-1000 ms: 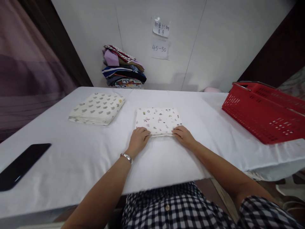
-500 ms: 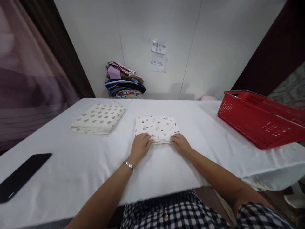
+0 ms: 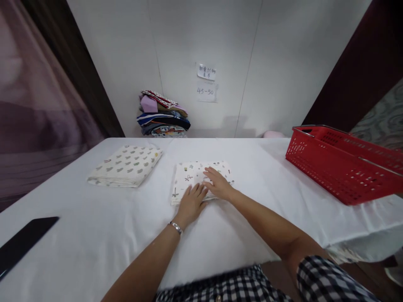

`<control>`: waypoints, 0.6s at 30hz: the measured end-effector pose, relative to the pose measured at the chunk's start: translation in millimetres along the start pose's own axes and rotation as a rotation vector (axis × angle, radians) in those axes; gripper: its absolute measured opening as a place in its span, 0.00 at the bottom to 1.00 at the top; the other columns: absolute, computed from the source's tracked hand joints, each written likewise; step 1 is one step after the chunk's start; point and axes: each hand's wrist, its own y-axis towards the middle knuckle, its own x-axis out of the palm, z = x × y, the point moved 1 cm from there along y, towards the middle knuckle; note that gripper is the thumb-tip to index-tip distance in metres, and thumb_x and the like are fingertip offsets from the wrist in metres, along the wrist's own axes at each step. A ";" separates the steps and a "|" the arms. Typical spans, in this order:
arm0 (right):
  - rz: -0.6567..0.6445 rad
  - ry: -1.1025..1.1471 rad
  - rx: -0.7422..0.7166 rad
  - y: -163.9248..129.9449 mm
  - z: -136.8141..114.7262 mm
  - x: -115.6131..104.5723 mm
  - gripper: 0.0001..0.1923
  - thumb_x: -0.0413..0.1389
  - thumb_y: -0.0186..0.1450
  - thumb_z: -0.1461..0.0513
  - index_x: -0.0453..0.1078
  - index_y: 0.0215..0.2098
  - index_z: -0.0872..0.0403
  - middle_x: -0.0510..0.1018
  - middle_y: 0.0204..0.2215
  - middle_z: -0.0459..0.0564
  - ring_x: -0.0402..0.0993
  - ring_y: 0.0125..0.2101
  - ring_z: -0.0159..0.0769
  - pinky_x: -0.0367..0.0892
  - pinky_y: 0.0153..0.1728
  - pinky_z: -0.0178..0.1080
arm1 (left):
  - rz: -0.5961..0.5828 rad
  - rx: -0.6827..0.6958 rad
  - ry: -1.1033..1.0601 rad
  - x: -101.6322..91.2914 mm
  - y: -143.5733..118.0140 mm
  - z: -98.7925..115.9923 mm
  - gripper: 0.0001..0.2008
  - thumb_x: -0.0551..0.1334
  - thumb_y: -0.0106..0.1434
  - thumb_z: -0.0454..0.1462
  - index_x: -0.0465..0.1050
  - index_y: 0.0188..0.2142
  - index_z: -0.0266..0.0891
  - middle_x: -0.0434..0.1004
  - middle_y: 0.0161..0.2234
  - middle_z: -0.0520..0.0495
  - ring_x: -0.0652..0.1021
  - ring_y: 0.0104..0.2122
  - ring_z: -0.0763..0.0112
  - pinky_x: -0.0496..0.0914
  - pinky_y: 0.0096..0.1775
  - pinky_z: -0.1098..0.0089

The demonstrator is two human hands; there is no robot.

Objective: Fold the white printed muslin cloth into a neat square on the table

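Note:
In front of me lies a folded white cloth (image 3: 185, 178) with small printed figures. My left hand (image 3: 192, 203), a silver bracelet at its wrist, rests flat on the cloth's near edge with fingers stretched out. Just right of it, my right hand (image 3: 218, 184) lies over the middle of the cloth, its fingers apart and pointing left. The two hands come close together, and between them they hide part of the cloth's near side. To the left sits a second folded white cloth (image 3: 129, 165) with a grey-green print, which neither hand touches.
On the right of the white-covered table (image 3: 252, 163) stands a red perforated basket (image 3: 343, 163). A black flat phone-like object (image 3: 25, 241) lies at the left front. Behind the table's far edge, a stack of folded fabrics (image 3: 163, 119) rests by the wall.
Both hands have left the near corners of the folded cloth and come in toward its middle. My right hand has moved left and farther onto its top. The view has tilted up slightly.

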 end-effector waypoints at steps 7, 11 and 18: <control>-0.266 -0.315 0.425 16.3 67.0 13.6 0.31 0.41 0.67 0.49 0.50 0.62 0.58 0.49 0.64 0.57 0.39 0.64 0.45 0.39 0.60 0.53 | -0.029 -0.015 -0.034 -3.1 -3.6 1.4 0.23 0.55 0.64 0.44 0.60 0.58 0.45 0.58 0.61 0.46 0.58 0.61 0.60 0.53 0.59 0.56; -0.224 -0.365 0.403 6.5 87.6 22.9 0.32 0.37 0.67 0.48 0.49 0.63 0.57 0.47 0.65 0.54 0.38 0.64 0.43 0.37 0.60 0.52 | -0.024 -0.064 -0.108 -8.3 -4.4 5.1 0.21 0.54 0.64 0.45 0.64 0.55 0.43 0.62 0.59 0.46 0.60 0.60 0.60 0.56 0.58 0.57; -0.210 -0.360 0.402 9.0 86.5 27.2 0.33 0.37 0.67 0.47 0.50 0.63 0.57 0.48 0.65 0.54 0.38 0.64 0.43 0.37 0.59 0.53 | 0.066 -0.299 -0.172 -33.1 32.6 -24.2 0.20 0.49 0.66 0.47 0.72 0.47 0.41 0.67 0.55 0.42 0.63 0.58 0.59 0.59 0.56 0.55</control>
